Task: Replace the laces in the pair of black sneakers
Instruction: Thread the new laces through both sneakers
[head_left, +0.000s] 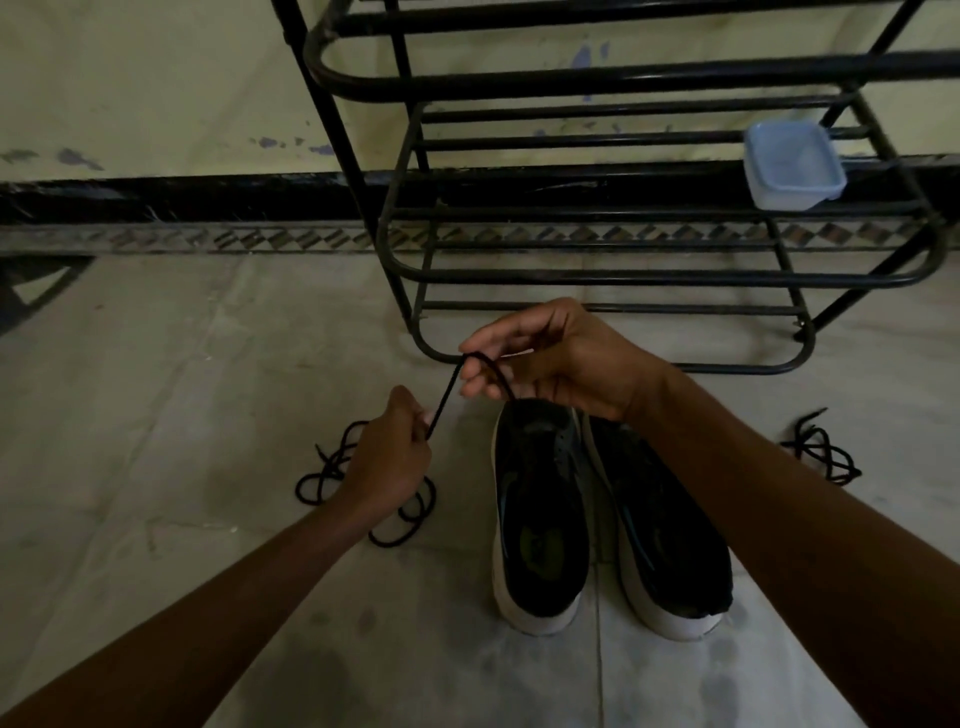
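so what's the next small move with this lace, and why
Probably lower the black lace to the front eyelets of the sneaker nearer the left hand and feed an end through. That hand and the right hand pinch it just above the shoe's toe, and the sneaker looks unlaced, though it is dark.

White-soled black sneakers (540, 519), black lace (445, 392); black rack (623, 83), pale blue container (792, 166), diamond-patterned floor border (260, 239)
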